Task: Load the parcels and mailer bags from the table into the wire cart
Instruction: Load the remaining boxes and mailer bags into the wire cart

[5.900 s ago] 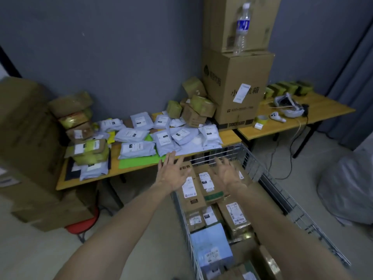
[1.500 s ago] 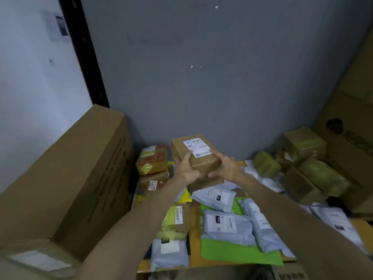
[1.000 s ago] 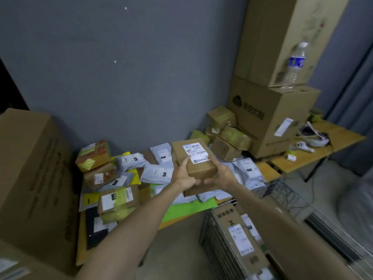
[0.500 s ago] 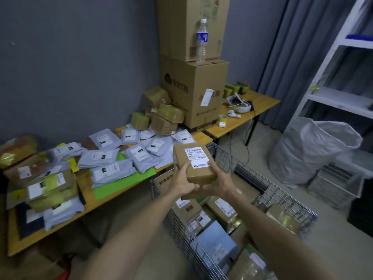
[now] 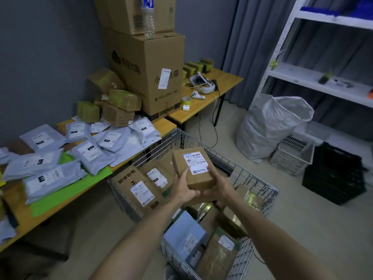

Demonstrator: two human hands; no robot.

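Note:
I hold a small brown parcel (image 5: 192,168) with a white label above the wire cart (image 5: 250,174). My left hand (image 5: 182,187) grips its near left corner, thumb up the side. My right hand (image 5: 219,188) grips its near right corner from below. The cart holds several brown boxes, among them a long flat box (image 5: 137,190) leaning at its left end, and a pale blue box (image 5: 185,237). Several grey mailer bags (image 5: 52,176) lie on the wooden table (image 5: 40,211) at the left, with small brown and green-taped parcels (image 5: 121,106) behind them.
Large stacked cartons (image 5: 147,67) with a water bottle (image 5: 147,17) stand at the table's far end. A second table (image 5: 203,102) carries a headset and tape roll. A full white sack (image 5: 270,126), white basket (image 5: 292,152), black crate (image 5: 335,176) and white shelving (image 5: 314,77) stand right.
I lifted the labelled parcel from the table's left end, turned right with it, and brought it over the cart. Since half a second ago it has sunk slightly toward the cart.

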